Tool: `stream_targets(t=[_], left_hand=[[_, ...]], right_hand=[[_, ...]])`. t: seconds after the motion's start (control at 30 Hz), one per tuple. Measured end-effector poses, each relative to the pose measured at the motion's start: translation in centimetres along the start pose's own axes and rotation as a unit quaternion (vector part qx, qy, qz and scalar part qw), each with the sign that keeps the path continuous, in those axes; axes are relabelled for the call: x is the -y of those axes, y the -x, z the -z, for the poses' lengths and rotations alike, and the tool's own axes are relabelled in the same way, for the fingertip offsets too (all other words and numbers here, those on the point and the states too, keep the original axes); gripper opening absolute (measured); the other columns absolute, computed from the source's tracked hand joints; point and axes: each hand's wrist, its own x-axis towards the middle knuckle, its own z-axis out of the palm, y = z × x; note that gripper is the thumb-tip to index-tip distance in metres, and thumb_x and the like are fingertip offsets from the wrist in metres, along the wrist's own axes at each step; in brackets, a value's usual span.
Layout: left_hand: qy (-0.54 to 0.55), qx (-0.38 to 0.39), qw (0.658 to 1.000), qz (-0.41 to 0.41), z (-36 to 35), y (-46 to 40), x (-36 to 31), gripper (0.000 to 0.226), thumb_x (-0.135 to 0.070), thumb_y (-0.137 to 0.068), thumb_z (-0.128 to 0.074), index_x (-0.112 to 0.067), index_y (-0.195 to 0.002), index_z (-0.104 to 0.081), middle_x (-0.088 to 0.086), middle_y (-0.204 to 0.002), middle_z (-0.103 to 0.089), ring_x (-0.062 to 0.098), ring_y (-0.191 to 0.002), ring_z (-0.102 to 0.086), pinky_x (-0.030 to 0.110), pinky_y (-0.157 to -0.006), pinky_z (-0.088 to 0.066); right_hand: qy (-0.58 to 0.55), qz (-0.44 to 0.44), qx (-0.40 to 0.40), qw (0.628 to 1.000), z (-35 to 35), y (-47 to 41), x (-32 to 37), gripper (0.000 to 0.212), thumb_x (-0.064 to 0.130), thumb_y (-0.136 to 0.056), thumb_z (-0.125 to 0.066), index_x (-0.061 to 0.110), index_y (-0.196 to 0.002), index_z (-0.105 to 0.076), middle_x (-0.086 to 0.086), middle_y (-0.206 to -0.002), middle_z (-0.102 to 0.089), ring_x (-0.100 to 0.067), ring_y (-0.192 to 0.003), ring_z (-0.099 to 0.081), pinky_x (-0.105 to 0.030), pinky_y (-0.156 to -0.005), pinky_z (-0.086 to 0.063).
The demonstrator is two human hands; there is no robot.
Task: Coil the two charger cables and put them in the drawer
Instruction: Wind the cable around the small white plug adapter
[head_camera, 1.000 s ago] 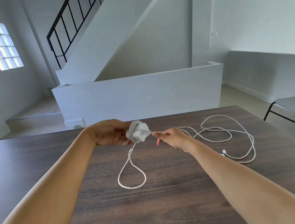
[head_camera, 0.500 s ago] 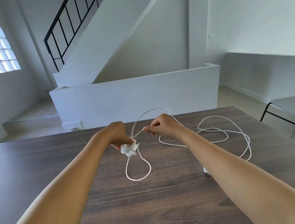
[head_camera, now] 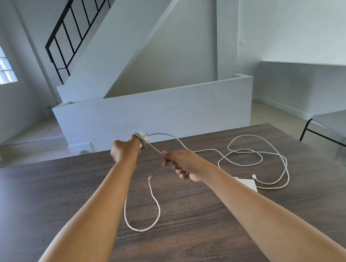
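Since half a second ago my left hand (head_camera: 124, 149) has lifted to the table's far edge, and my right hand (head_camera: 182, 163) has dropped back toward me, pulling the strand between them taut. Nearest me on the dark wood table (head_camera: 44, 204), the loose tail of the white cable (head_camera: 142, 215) lies in a loop, its plug end pointing up near my left forearm. My right hand is clenched around the strand. To its right a white charger brick (head_camera: 248, 184) sits on the table, partly hidden by my forearm. Beyond it the rest of the cable (head_camera: 259, 154) sprawls in loose loops. Farthest out, my left hand grips the small wound coil (head_camera: 141, 138). I cannot tell where one cable ends and another begins. A grey chair (head_camera: 345, 126) stands off the table's right side.
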Motion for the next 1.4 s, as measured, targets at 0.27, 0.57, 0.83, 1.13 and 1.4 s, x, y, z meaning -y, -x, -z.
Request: stream_targets(t=[0.27,0.57,0.83,1.13,1.4], left_hand=[[0.283,0.211,0.925,0.139,0.6,0.7,-1.2,0.027,0.000,-0.082,-0.068,0.004,-0.104,-0.055,0.021,-0.098,-0.063,0.028,-0.080,-0.066,0.033,-0.051,-0.059],[0.136,0.435,0.885,0.094,2.4,1.3,-2.1,0.018,-0.014,-0.091,-0.056,0.003,-0.095,-0.062,0.016,-0.082,-0.067,0.021,-0.067,-0.071,0.029,-0.061,-0.060],[-0.249,0.531,0.810,-0.031,3.6,1.0,-3.6,0.045,-0.028,-0.072,-0.076,0.006,-0.101,-0.069,0.019,-0.088,-0.071,0.021,-0.072,-0.069,0.027,-0.067,-0.058],[-0.462,0.281,0.789,-0.291,1.6,0.1,-1.4,0.037,-0.031,-0.090,-0.054,-0.008,-0.062,-0.052,0.006,-0.057,-0.045,0.019,-0.055,-0.039,0.029,-0.053,-0.031],[-0.506,0.060,0.780,-0.363,0.6,-0.7,1.0,0.033,-0.023,-0.095,-0.038,-0.002,-0.112,-0.056,0.018,-0.108,-0.054,0.034,-0.100,-0.053,0.035,-0.072,-0.042]], right_hand=[[0.053,0.016,0.004,0.998,2.3,0.2,-3.0,0.042,0.049,-0.092,-0.053,0.014,-0.071,-0.062,0.007,-0.049,-0.028,-0.006,-0.038,-0.022,-0.019,-0.040,-0.018],[0.221,0.046,-0.031,0.974,4.7,0.0,-2.4,0.057,0.071,-0.079,-0.052,0.018,-0.068,-0.070,0.004,-0.049,-0.023,-0.012,-0.043,-0.023,-0.020,-0.050,-0.031],[0.373,0.047,-0.035,0.926,6.0,0.0,2.2,0.042,0.059,-0.075,-0.070,0.021,-0.056,-0.069,0.007,-0.047,-0.041,-0.008,-0.048,-0.036,-0.023,-0.053,-0.032],[0.371,0.069,-0.025,0.926,3.8,-0.1,4.2,0.029,0.034,-0.089,-0.059,0.012,-0.077,-0.073,0.005,-0.053,-0.049,-0.012,-0.053,-0.041,-0.026,-0.054,-0.035],[0.086,-0.021,0.031,0.996,1.6,-0.2,3.7,0.023,0.018,-0.094,-0.054,0.009,-0.075,-0.062,0.003,-0.055,-0.033,-0.005,-0.039,-0.025,-0.015,-0.036,-0.018]])
